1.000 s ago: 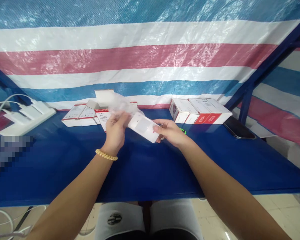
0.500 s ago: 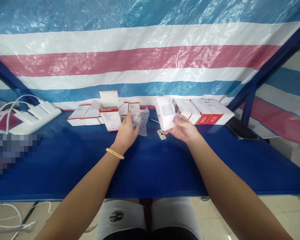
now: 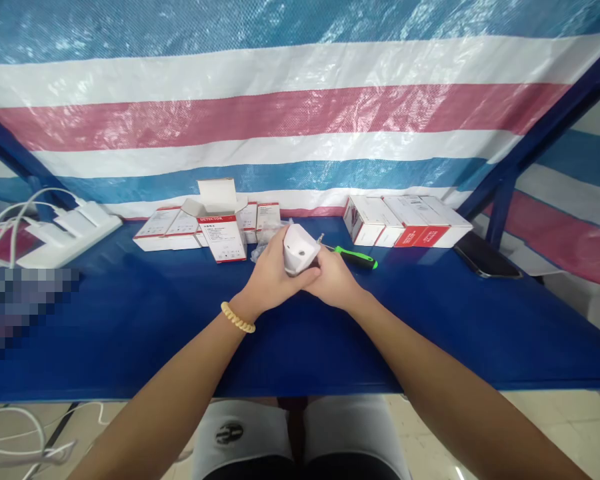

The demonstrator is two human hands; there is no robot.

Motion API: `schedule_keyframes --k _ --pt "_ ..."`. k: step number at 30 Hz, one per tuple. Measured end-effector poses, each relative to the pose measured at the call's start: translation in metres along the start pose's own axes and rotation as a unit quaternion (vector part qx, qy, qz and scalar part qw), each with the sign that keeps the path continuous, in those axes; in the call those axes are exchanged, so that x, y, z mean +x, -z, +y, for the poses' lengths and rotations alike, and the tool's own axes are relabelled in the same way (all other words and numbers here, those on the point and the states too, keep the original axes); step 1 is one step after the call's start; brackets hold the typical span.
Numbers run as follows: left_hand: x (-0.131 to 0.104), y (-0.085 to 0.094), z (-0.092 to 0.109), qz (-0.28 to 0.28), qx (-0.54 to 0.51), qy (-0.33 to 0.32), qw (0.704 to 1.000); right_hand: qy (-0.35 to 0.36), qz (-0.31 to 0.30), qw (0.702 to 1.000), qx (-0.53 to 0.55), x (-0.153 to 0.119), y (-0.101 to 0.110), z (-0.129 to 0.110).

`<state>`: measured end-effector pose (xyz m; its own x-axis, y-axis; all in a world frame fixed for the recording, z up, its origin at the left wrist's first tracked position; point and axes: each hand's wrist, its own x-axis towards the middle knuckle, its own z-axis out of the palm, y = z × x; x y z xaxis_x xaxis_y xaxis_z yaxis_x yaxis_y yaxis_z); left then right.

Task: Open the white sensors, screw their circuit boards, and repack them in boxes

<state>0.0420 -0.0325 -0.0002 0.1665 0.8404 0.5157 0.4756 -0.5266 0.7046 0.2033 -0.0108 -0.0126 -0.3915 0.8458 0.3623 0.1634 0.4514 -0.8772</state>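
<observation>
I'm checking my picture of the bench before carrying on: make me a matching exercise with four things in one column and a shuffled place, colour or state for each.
Things:
1. white device
2. screwdriver
3. DETECTOR box
4. power strip

Places, colours or states:
A. Green and black
B. Far left on the blue table
C. Held in the left hand and right hand
D. Standing with its top flap raised

Pairs: 1-C, 2-A, 3-D, 4-B

- Far: glossy sheet point(image 3: 300, 120) striped blue, white and red, catching light
- Slanting blue left post point(image 3: 11, 148) and right post point(image 3: 545, 127)
- Blue tabletop point(image 3: 310, 353) between
- Near, below: pale tiled floor point(image 3: 447, 433)
</observation>
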Motion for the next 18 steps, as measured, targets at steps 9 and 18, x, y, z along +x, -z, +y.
schedule_keyframes --k 9,18 --pt "0.004 0.015 -0.016 0.036 0.191 -0.109 0.975 -0.001 -0.002 0.995 0.101 0.004 0.026 -0.006" --pt "0.008 0.026 -0.024 0.039 0.27 -0.119 0.955 -0.04 0.124 0.989 0.075 0.016 0.045 0.003"
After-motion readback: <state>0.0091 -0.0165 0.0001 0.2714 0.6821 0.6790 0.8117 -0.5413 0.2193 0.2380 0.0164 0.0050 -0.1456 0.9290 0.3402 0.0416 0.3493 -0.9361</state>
